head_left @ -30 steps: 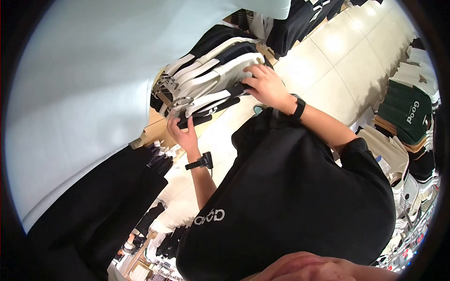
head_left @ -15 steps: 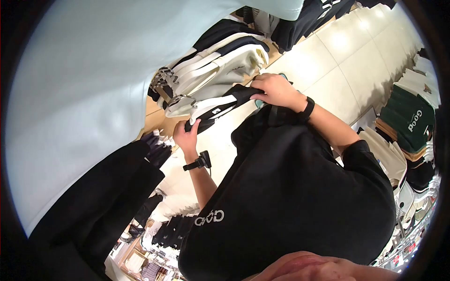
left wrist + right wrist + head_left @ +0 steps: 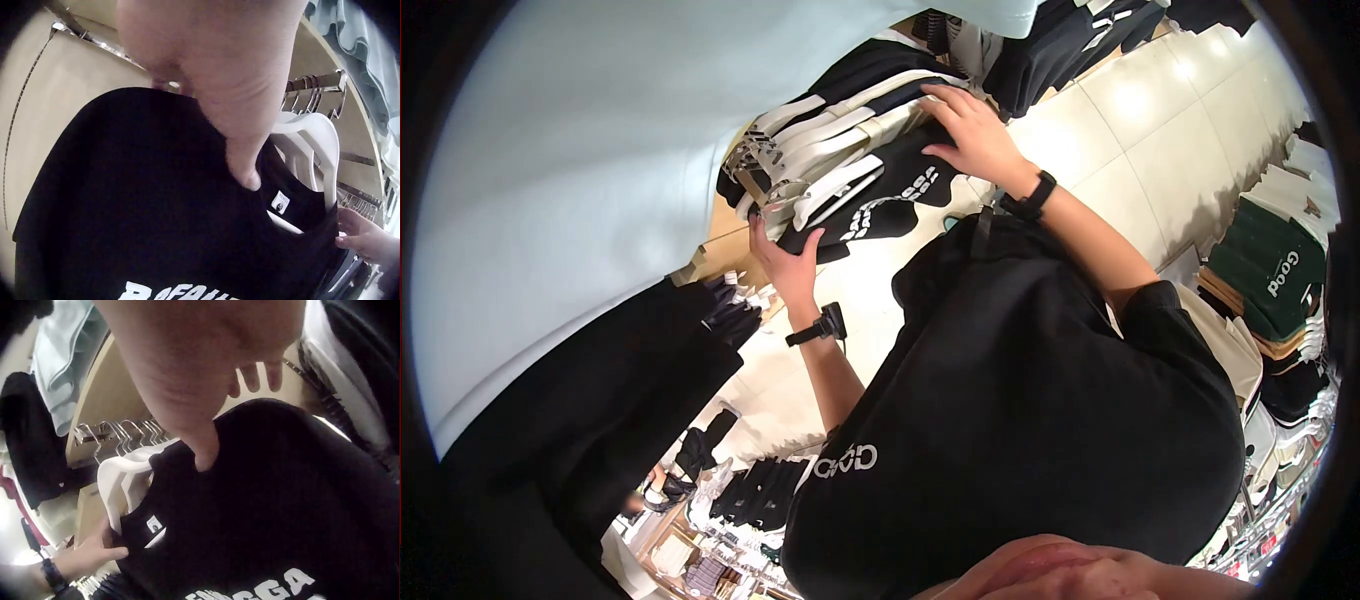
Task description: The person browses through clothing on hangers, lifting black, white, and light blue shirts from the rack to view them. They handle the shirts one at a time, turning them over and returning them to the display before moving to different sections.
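A black T-shirt (image 3: 900,165) with white lettering hangs on a white hanger (image 3: 840,190) at the near end of a rack. My left hand (image 3: 790,265) is at the shirt's hook-side shoulder, its fingers spread from the thumb. Its thumb lies on the black cloth beside the collar in the left wrist view; that hand's fingers are mostly hidden behind the shoulder. At the other shoulder is my right hand (image 3: 980,135), fingers extended over the hanging clothes. In the right wrist view its thumb (image 3: 206,453) touches the shirt front, and straight fingertips show beyond the cloth.
More garments on white hangers crowd behind the shirt, their metal hooks (image 3: 125,434) on a short rail. A large pale blue garment (image 3: 580,150) fills the upper left. Folded green and tan clothes (image 3: 1260,250) lie at the right, past the tiled floor (image 3: 1140,120).
My right hand gripped the shirt and drew it outward, then moved back up with its fingers spread. The shirt now shows its lettered front. My left hand's fingers have opened out from the shirt.
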`<act>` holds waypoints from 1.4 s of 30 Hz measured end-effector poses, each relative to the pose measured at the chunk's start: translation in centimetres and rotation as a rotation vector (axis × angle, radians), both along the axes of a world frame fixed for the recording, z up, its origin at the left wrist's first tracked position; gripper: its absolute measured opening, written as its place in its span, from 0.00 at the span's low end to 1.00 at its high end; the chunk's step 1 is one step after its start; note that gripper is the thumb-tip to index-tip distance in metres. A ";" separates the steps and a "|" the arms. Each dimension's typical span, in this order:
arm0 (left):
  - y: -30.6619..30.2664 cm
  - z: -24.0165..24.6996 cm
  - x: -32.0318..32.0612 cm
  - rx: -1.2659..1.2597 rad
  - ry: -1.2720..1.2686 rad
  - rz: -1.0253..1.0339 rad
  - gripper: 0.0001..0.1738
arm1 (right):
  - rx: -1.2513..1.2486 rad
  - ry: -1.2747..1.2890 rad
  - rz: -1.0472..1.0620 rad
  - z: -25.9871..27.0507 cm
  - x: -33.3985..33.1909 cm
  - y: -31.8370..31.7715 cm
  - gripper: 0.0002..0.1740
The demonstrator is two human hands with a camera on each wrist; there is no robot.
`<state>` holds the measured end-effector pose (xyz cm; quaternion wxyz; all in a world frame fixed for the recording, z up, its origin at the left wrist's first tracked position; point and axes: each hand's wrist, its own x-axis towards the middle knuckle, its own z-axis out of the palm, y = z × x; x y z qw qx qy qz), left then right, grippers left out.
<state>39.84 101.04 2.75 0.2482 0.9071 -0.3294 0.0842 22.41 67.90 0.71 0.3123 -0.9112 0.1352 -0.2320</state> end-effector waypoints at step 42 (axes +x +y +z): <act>-1.5 3.5 0.3 0.423 0.345 0.021 0.43 | 0.054 0.114 0.245 0.9 3.3 -2.8 0.52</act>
